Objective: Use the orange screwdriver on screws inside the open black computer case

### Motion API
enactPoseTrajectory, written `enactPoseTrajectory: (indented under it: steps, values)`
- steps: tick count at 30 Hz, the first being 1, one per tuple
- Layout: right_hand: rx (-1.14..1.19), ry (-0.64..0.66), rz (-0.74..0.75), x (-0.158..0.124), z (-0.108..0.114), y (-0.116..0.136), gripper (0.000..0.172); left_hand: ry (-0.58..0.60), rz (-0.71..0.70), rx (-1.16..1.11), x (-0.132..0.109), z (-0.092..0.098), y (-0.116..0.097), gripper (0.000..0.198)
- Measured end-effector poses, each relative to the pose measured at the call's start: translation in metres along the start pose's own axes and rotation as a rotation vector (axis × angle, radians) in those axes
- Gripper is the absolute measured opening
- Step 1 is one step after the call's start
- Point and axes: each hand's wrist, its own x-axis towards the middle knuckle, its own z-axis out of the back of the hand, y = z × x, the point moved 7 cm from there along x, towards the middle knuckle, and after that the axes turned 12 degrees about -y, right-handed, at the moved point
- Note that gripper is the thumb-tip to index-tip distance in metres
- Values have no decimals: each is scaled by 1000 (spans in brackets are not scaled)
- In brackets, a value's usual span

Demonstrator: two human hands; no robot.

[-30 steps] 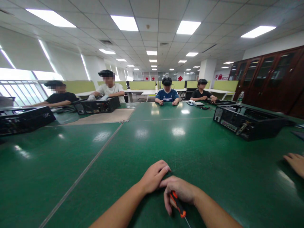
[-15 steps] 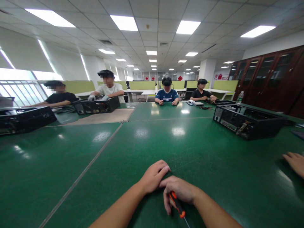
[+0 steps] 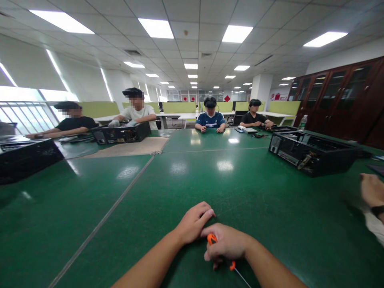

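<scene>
An orange and black screwdriver point(image 3: 212, 239) is in my right hand point(image 3: 229, 242), whose fingers are wrapped round its handle; the thin metal shaft points down and to the right, toward the bottom edge. My left hand point(image 3: 195, 224) rests on the green table point(image 3: 186, 180) with its fingers curled inward and pressed together. Whether anything is under those fingers is hidden. The thumb side of my right hand touches my left hand near the thumb.
Black computer cases lie at the right point(image 3: 312, 154), far left point(image 3: 30, 160) and back left point(image 3: 121, 134). A beige mat point(image 3: 132, 147) is at the back left. Several people sit around the table. Another person's hand point(image 3: 372, 190) is at the right edge.
The screwdriver has turned in my right hand, its orange end now showing higher up. The case at the far left has shifted. The other person's hand at the right edge has lifted and turned.
</scene>
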Motion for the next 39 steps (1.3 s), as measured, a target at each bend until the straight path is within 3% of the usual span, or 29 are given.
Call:
enactPoseTrajectory:
  steps: [39]
  values:
    - [-45, -39, -52, 0, 3, -4, 46, 1, 5, 15, 1, 1, -3, 47]
